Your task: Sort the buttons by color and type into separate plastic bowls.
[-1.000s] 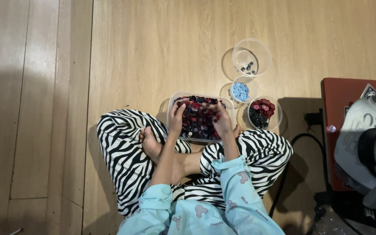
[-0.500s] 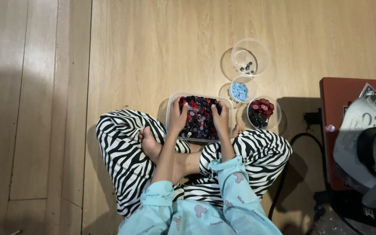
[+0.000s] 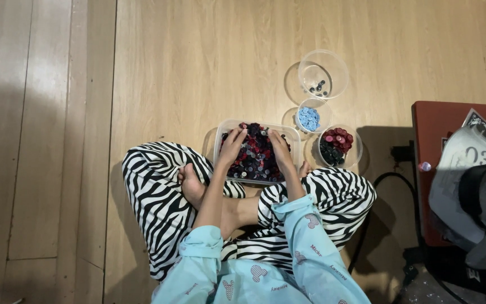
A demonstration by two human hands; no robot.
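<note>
— Both our hands have shifted inside the clear rectangular tub (image 3: 220, 147) since a second ago: the left hand (image 3: 233, 145) has slid up toward the tub's far-left corner, and the right hand (image 3: 279, 147) has moved off the tub's right edge toward its middle.

— So we are now spread across the heap of dark and red buttons (image 3: 254, 155), palms down?

— Yes. Our left hand lies flat and loose on the buttons, fingers spread, gripping nothing we can see. Our right hand also rests on the heap; whether its fingertips pinch a button we cannot tell.

— And the tub itself?

— It has stayed put on the wooden floor (image 3: 170, 67), touching our crossed legs. Just right of the tub stands a small cup of blue buttons (image 3: 309, 118), beside that a bowl of red and dark buttons (image 3: 336, 146), and beyond the tub's far-right corner a nearly empty clear bowl (image 3: 323, 73).

— We judge the sifting is on, with most buttons unsorted in the tub.
</note>
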